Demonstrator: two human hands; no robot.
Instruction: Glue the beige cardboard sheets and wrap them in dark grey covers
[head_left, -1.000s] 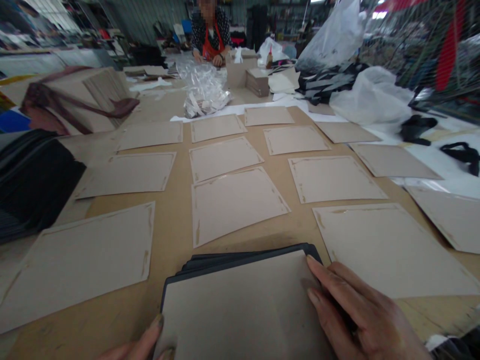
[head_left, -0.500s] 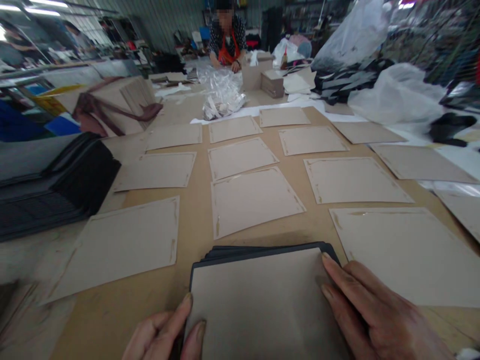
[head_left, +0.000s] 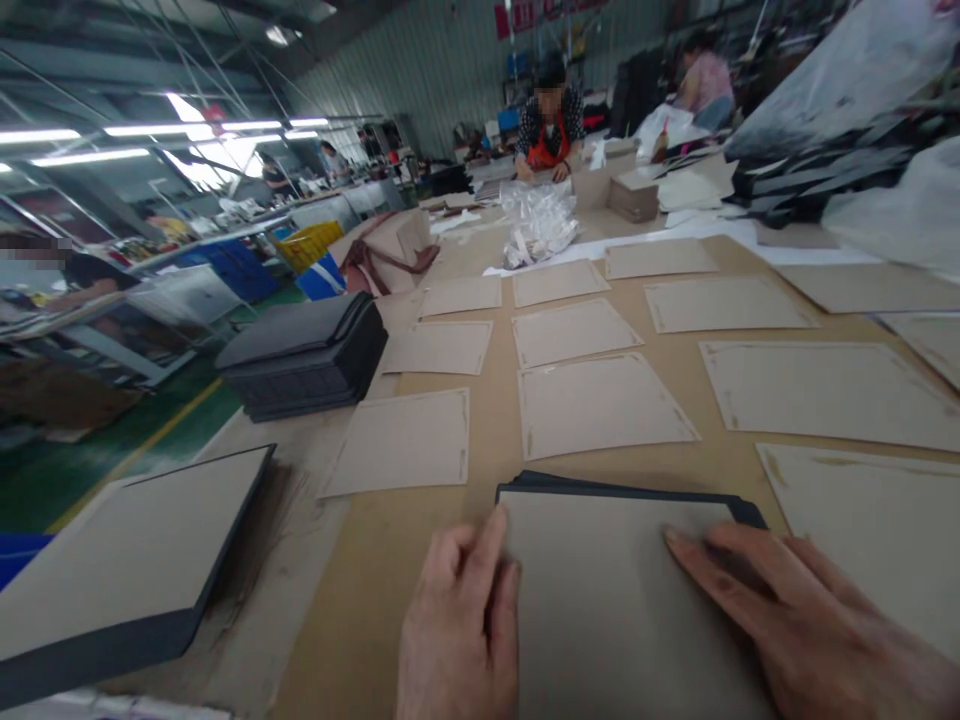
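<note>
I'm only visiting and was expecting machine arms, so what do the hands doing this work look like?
They are a person's own: the left hand and right hand are bare, with ordinary jointed fingers. No gloves, rings, cables or markings can be seen on them, and no sleeve shows in the picture.

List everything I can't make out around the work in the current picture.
All in the head view:
- Near edge of the board between the left hand and right hand: cut off by the bottom edge.
- Number of dark sheets beneath it: mostly covered by the board.
- Right palm: hidden by the hand's back.
- Contents of the clear plastic bag: too blurred.
</note>
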